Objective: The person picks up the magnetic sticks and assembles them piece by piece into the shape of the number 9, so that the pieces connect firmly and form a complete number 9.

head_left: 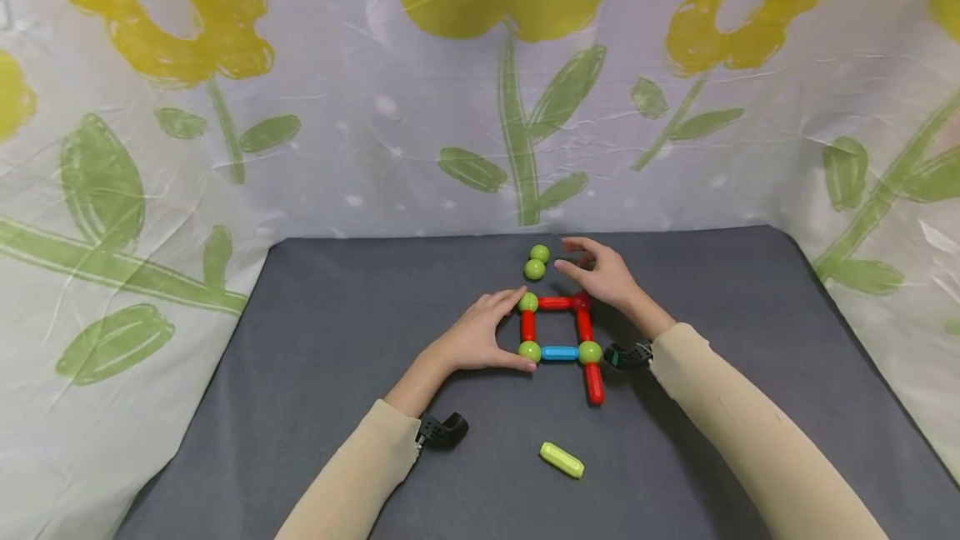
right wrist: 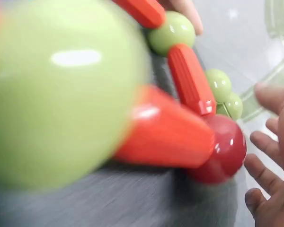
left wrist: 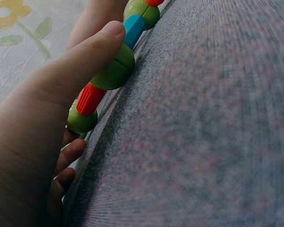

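Note:
A square of rods and balls lies flat on the table, with red rods [head_left: 584, 325] on three sides and a blue rod [head_left: 559, 353] at the front. Green balls [head_left: 590, 352] make three corners; a red ball [head_left: 581, 301] makes the back right one. My left hand [head_left: 480, 332] grips the square's left side, thumb at the front green ball [left wrist: 116, 71] and fingers at the back one. Holding nothing, my right hand [head_left: 606, 275] hovers behind the red ball, its fingers loosely bent. Two loose green balls [head_left: 535, 269] sit just left of its fingertips.
One more red rod [head_left: 595, 384] sticks out toward me from the front right corner. A loose yellow-green rod [head_left: 562, 460] lies nearer on the dark grey table [head_left: 337, 315]. A flower-printed cloth [head_left: 360, 132] hangs behind the table.

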Motion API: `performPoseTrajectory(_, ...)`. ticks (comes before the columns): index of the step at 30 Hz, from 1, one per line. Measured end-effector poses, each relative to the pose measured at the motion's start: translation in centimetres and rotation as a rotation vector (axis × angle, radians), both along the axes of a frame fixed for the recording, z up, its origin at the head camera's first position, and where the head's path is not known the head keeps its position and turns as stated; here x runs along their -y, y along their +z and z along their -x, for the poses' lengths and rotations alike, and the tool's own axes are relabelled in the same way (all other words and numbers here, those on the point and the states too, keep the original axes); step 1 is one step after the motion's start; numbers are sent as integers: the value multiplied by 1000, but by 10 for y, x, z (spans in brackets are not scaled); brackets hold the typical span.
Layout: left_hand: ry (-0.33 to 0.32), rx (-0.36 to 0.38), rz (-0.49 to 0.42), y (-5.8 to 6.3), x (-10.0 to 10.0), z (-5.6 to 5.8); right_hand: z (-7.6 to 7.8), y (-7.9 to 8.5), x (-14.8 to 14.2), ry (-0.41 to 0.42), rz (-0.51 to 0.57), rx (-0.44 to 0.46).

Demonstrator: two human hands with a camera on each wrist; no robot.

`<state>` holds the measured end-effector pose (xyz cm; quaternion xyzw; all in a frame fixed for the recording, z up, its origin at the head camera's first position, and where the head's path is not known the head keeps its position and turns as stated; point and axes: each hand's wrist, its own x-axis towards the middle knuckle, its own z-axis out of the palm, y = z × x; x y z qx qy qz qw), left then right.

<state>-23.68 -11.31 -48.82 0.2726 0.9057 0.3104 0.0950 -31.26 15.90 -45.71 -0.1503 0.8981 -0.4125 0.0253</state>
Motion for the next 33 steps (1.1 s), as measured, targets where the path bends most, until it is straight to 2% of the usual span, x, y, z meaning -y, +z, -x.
performPoseTrajectory(4,-6,-4,6,0,0,0,21,2,12,38,-19,29)
performPoseTrajectory(8,-22,0,-5,1,-2,-1,33,1,14,96,0,124)
performPoseTrajectory(12,-24,-5,-13,2,-2,-1,39,0,15,151,-1,199)
performPoseTrajectory(18,-19,-14,-11,0,1,-1,43,-3,20,172,-21,192)
performPoseTrajectory(27,-18,-9,-10,1,0,-3,34,-1,12,126,-19,149)
performPoseTrajectory(30,-14,-6,-11,1,1,-3,23,3,5,117,1,95)
performPoseTrajectory(33,-7,-4,-13,1,1,-1,3,9,-3,110,30,41)
